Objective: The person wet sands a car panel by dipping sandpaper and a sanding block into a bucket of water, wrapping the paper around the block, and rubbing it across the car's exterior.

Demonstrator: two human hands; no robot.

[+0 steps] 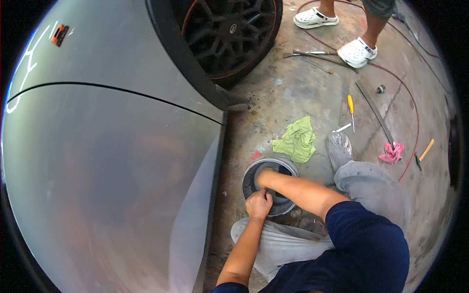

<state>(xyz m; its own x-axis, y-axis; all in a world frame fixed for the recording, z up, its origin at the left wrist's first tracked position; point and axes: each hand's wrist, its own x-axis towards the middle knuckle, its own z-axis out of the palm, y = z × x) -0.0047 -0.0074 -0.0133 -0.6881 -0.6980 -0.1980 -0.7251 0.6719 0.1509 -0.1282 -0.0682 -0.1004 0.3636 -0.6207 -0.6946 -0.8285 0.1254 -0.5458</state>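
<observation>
A round grey bucket [246, 172] with dark liquid inside stands on the floor beside the car's silver side panel [122, 180]. My left hand [259, 202] is closed at the bucket's near-left rim; what its fingers hold, if anything, is too small to tell. My right hand [264, 179] reaches down inside the bucket, its fingers hidden below the rim. Just beyond the bucket, a crumpled green cloth [296, 139] lies on the floor.
A black wheel [232, 34] is ahead. A person in white clogs [358, 52] stands at the upper right. A yellow screwdriver [351, 105], a long metal bar [375, 112], a pink cloth [391, 153], a hammer [426, 151] and a red hose [416, 117] lie on the floor.
</observation>
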